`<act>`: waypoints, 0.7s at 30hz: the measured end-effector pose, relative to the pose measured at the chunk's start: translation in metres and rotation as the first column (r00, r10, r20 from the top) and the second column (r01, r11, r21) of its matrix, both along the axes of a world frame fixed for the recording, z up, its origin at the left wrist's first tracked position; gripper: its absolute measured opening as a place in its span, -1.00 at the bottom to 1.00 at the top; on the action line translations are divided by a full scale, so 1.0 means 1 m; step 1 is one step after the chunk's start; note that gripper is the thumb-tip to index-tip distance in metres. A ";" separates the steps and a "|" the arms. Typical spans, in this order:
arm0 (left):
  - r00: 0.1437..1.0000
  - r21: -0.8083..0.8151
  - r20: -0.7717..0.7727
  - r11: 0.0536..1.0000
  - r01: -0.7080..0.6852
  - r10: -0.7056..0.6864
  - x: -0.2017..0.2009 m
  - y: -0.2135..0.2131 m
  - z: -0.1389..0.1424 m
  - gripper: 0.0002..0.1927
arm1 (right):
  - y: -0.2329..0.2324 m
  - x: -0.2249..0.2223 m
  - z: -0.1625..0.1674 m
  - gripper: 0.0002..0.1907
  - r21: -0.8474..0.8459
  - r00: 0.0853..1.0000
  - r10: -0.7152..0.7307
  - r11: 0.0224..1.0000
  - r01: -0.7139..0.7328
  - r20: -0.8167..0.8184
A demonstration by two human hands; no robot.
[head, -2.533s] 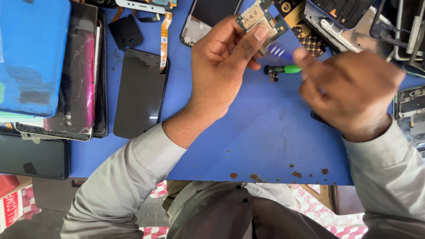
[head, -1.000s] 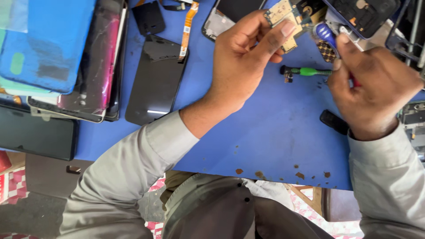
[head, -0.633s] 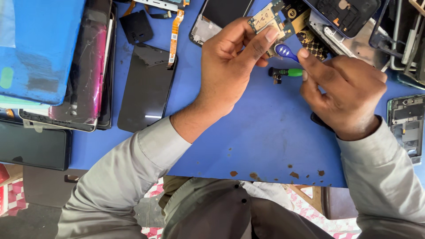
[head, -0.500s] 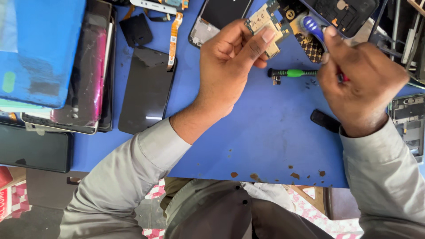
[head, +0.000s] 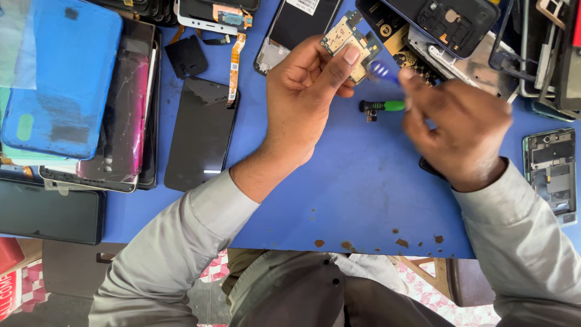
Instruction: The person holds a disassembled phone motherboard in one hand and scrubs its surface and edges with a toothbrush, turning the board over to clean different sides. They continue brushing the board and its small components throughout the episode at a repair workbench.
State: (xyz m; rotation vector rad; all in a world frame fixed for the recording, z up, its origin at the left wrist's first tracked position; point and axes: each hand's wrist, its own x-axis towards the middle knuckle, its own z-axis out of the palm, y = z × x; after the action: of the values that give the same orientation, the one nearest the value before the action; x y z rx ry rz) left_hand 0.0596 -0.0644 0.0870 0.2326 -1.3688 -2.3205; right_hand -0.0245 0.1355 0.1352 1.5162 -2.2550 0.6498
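blue back cover (head: 60, 79) and black screen panel (head: 200, 136) lie at the left of the blue bench (head: 351, 194). left hand (head: 299, 103) closed, pinching small circuit board (head: 351, 42) between thumb and fingers above bench, long axis running up-left to down-right. right hand (head: 457, 130) blurred, curled around blue-handled tool (head: 381, 71) pointing up-left at the board; green-handled screwdriver (head: 382, 106) lies flat on the bench, long axis left-right.

Bright, even daylight with soft shadows; the right hand (head: 457, 130) is motion-blurred, the rest sharp.
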 end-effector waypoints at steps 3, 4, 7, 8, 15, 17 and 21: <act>1.000 -0.004 0.004 1.000 0.008 -0.008 0.000 0.000 0.000 -0.75 | -0.001 0.000 0.002 -0.57 0.012 0.997 -0.007 1.000 0.008 -0.078; 1.000 -0.007 0.011 1.000 0.012 -0.012 0.000 0.000 0.000 -0.75 | 0.000 0.000 0.003 -0.56 0.009 0.999 -0.024 1.000 0.025 -0.038; 1.000 -0.026 0.000 0.999 0.021 -0.021 0.002 0.001 0.000 -0.76 | 0.001 0.000 0.006 -0.57 0.011 0.999 -0.037 0.999 0.036 0.033; 1.000 -0.015 0.002 1.000 0.023 -0.023 0.002 0.002 0.000 -0.77 | 0.001 0.001 0.006 -0.60 0.015 1.000 -0.020 1.000 0.020 0.019; 0.999 -0.010 0.005 0.999 0.045 -0.045 0.001 0.001 -0.001 -0.78 | 0.002 0.001 0.005 -0.55 0.010 0.997 -0.068 0.998 0.067 0.027; 0.998 -0.019 0.001 0.998 0.059 -0.059 0.002 0.002 -0.001 -0.78 | 0.004 0.002 0.004 -0.58 0.018 1.000 -0.018 1.000 0.018 -0.024; 0.998 -0.002 -0.014 0.998 0.066 -0.066 0.003 0.001 0.000 -0.77 | 0.006 0.002 0.002 -0.56 0.016 0.996 0.005 1.000 -0.004 -0.085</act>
State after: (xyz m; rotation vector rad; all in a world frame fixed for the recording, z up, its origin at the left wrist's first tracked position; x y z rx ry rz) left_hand 0.0624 -0.0629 0.0868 0.1725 -1.3914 -2.3700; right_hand -0.0226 0.1416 0.1368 1.5276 -2.1986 0.5593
